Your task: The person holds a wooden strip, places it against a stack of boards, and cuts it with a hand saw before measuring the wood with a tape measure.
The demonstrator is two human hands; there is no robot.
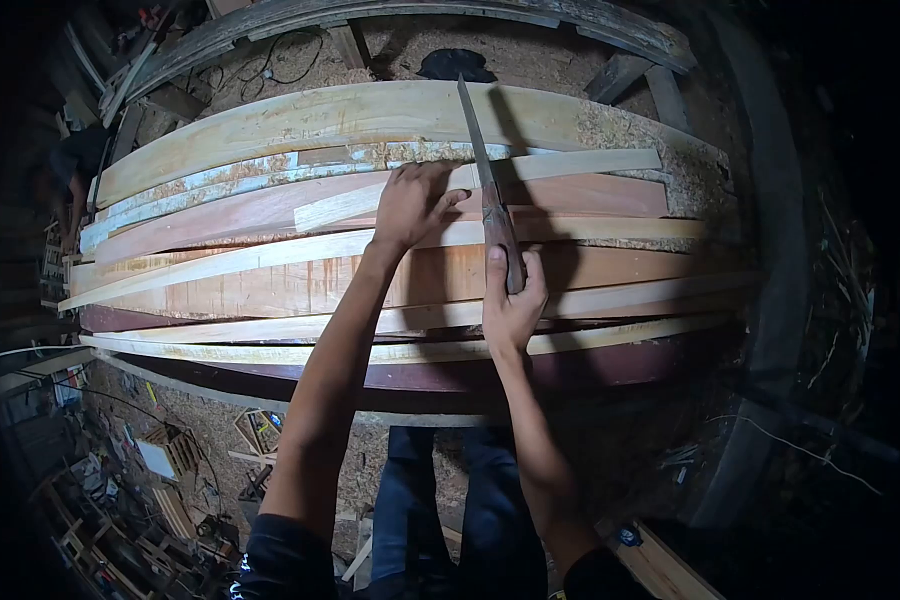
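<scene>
My right hand is closed around the dark wooden handle of a handsaw. The saw's narrow blade points away from me and crosses over a pale wood strip. Left of the blade, my left hand grips that strip from above, fingers over its far side and thumb stretched toward the saw. Beneath the strip lies a reddish board. Nearer to me, long pale strips run side by side across a wider brown board.
A broad pale plank with sawdust lies on the far side of the bench. Beyond it stands a timber frame. A person is at the far left. Tools and wood scraps litter the floor at lower left.
</scene>
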